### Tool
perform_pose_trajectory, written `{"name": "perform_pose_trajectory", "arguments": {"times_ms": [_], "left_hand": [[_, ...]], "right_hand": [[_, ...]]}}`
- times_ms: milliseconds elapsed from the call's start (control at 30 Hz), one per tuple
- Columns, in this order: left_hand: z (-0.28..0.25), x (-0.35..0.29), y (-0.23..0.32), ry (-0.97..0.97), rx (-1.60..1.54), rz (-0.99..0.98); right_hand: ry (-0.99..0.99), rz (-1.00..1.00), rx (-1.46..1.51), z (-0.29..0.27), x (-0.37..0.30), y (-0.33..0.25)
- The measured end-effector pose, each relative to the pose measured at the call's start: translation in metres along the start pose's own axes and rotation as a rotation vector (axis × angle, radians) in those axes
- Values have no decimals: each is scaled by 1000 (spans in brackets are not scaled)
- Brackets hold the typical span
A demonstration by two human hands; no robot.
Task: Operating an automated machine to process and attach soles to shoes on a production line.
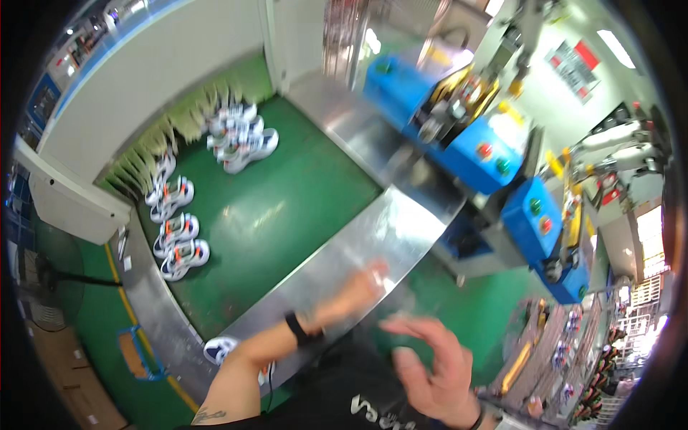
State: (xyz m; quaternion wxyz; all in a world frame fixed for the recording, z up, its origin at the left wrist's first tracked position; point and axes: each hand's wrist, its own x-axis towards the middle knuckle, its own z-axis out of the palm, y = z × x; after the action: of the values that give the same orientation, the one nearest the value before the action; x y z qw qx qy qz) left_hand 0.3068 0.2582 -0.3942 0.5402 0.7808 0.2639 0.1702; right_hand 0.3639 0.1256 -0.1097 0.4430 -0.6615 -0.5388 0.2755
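My left hand [367, 284] reaches over the metal ledge at the front of the green conveyor belt [287, 208]. It is smeared by motion, so I cannot make out its fingers or anything in them. Close to my body, my right hand [437, 369] is open, thumb and fingers apart, with nothing in it. Beside my left elbow a white and navy sneaker [220, 349] rests on the ledge, partly covered by my arm. On the belt stand white sneakers with orange and navy parts: a row at the left [185, 258] and a cluster [247, 147] farther back.
Blue machine housings [480, 150] with red and green buttons stand at the right. A fringed curtain [175, 122] hangs at the belt's far opening. Racks with shoes [566, 351] are at the lower right. A fan [54, 276] and cardboard boxes [75, 365] stand at the left.
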Motion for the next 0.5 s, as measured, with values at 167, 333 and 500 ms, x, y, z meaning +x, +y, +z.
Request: {"name": "perform_pose_trajectory", "arguments": {"times_ms": [167,333,500], "left_hand": [[-187,18,-112,461,370,-136],[-254,-47,-221,367,766,-121],[-252,-85,-257,376,657,-135]], "right_hand": [[-762,-655,191,70,194,-76],[-460,-686,563,186,226,-25],[-565,-632,-289,202,308,60]]}}
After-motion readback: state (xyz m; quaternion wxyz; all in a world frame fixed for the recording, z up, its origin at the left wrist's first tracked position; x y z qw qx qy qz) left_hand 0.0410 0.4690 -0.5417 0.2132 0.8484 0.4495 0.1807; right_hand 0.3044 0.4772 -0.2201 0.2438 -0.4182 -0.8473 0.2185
